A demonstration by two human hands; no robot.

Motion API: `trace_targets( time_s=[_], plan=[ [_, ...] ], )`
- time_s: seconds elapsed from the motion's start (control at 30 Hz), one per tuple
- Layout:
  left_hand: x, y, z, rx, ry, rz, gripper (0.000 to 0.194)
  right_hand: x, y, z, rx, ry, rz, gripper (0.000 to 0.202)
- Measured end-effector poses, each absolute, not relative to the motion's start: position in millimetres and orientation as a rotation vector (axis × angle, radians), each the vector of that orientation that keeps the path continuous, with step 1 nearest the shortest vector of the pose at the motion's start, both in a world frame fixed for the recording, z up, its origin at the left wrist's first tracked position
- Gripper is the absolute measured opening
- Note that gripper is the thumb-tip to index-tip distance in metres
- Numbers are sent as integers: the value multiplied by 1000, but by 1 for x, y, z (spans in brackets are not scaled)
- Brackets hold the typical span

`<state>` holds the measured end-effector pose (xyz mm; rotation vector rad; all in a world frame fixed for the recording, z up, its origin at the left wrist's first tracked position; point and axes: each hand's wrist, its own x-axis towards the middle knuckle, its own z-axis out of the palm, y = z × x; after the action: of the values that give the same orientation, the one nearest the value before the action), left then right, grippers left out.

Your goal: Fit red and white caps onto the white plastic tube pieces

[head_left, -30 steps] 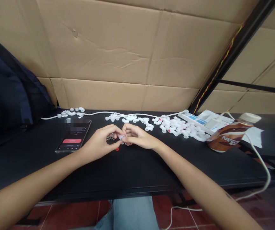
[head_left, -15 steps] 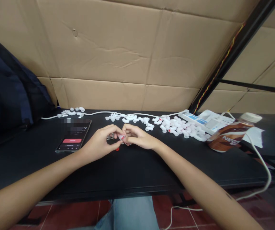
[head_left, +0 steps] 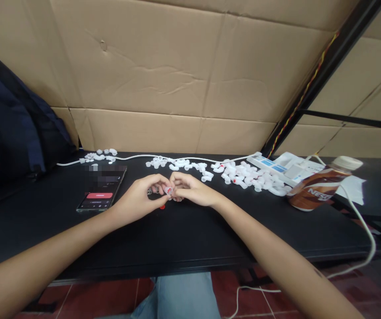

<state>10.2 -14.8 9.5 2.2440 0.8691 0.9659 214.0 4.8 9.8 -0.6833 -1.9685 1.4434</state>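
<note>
Two bare hands meet near the middle of a black desk (head_left: 190,239); between their fingertips, just above the desk, is a small white fitting (head_left: 166,189), its open end towards the viewer, with a red piece (head_left: 169,191) showing in the mouth. The left hand (head_left: 142,195) has its thumb and fingers closed in a narrow pinch on the fitting's left; the right hand (head_left: 193,190) has curled fingers that appear closed on its right side, though its far fingertips are hidden. The step in hand looks like seating the red piece in the fitting; the next move seems to call for a steady left pinch and careful right-thumb pressure, keeping the piece straight. A loose red disc (head_left: 163,207) lies just below the hands; greyish rings (head_left: 149,192) show behind the left fingers; white fittings (head_left: 250,176) are heaped farther off to the right; a phone (head_left: 99,196) lies left.
</note>
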Motion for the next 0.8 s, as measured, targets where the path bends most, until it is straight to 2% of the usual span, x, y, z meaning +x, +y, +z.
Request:
trace_targets(
  time_s=[0.47, 0.8],
  plan=[
    [13, -14, 8, 2216, 936, 923, 13, 214, 9, 6, -924, -2021, 1394, 18],
    [11, -11, 8, 2044, 926, 850, 20, 216, 6, 15, -922, -1999, 1456, 24]
  ],
)
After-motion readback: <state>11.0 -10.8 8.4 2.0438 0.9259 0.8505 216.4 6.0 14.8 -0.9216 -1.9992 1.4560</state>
